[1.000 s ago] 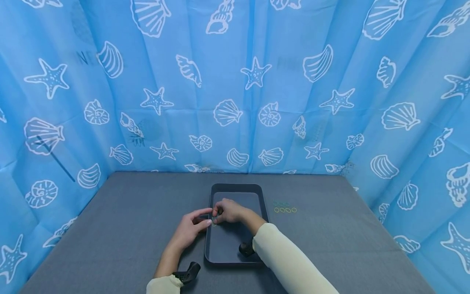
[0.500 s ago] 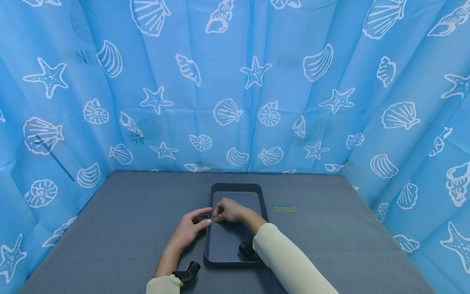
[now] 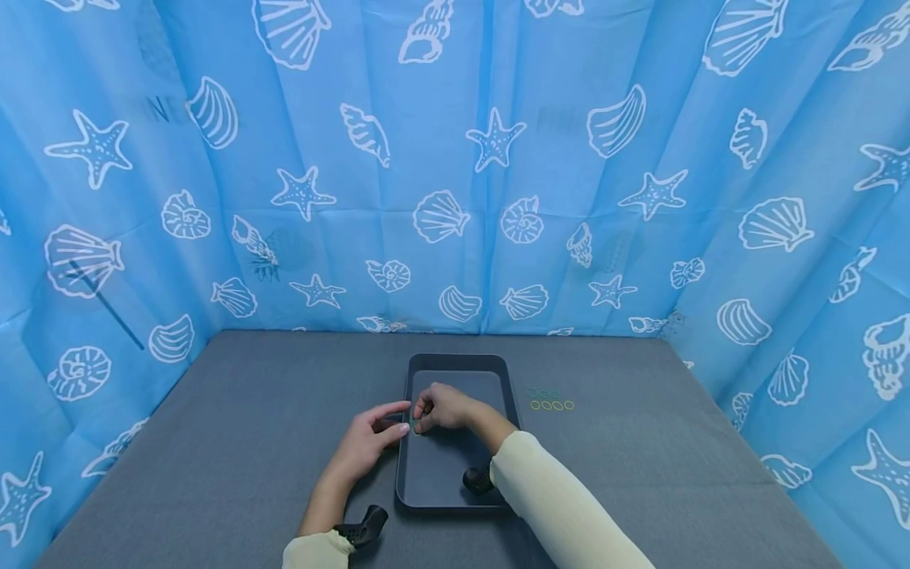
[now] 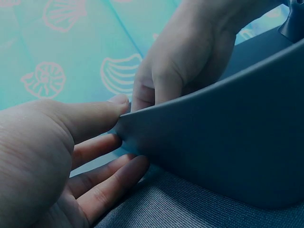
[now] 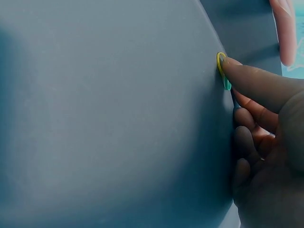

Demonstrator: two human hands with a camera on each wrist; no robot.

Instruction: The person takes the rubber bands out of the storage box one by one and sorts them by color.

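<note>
My right hand (image 3: 445, 408) reaches into the dark grey tray (image 3: 455, 506) at its left inner wall. In the right wrist view, its thumb and index finger pinch a thin yellow rubber band (image 5: 219, 58), and a green rubber band (image 5: 227, 86) shows at its lower end. Whether the two are linked is unclear. The other fingers of this hand curl in. My left hand (image 3: 359, 448) lies outside the tray's left side. Seen from the left wrist, its thumb (image 4: 90, 122) touches the rim and its extended fingers rest against or close to the outer wall.
On the grey table (image 3: 640, 466), right of the tray, lie a row of green bands (image 3: 545, 394) and a row of yellow bands (image 3: 547, 405). A blue curtain (image 3: 455, 158) with a shell print hangs behind and at both sides. Black wrist devices (image 3: 364, 527) sit on both forearms.
My right fingertips shift slightly at the tray's left wall, and less of the bands shows beside them in the head view. The left hand and the tray stay in place.
</note>
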